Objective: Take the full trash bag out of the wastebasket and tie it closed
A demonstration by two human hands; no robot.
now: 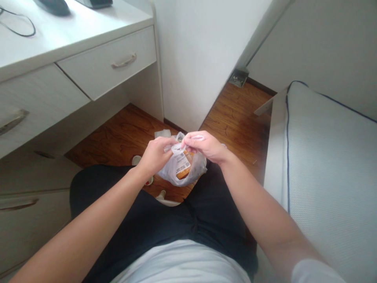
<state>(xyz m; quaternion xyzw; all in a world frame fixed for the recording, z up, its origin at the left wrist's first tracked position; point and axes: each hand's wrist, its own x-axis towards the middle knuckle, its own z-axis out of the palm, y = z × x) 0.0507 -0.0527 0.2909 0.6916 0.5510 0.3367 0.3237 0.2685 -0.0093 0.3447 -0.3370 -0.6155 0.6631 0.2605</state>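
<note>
A white translucent plastic bag (196, 173) hangs or rests between my knees, low over the wooden floor. Through its side I see an orange-brown item (184, 173) and a white printed label (182, 162) with a square code. My left hand (157, 154) pinches the gathered top of the bag from the left. From the right, my right hand (206, 144) grips the same twisted plastic, with a loop of it showing over the fingers. The two hands nearly touch at the bag's neck. Whether the bag's bottom touches the floor I cannot tell.
At the left stands a white desk (118, 17) with drawers (108, 63); a dark mouse-like object (54, 6) and a cable lie on it. A pale mattress (332, 165) is at my right. Small white items (136, 160) lie on the floor (108, 131) near my left knee.
</note>
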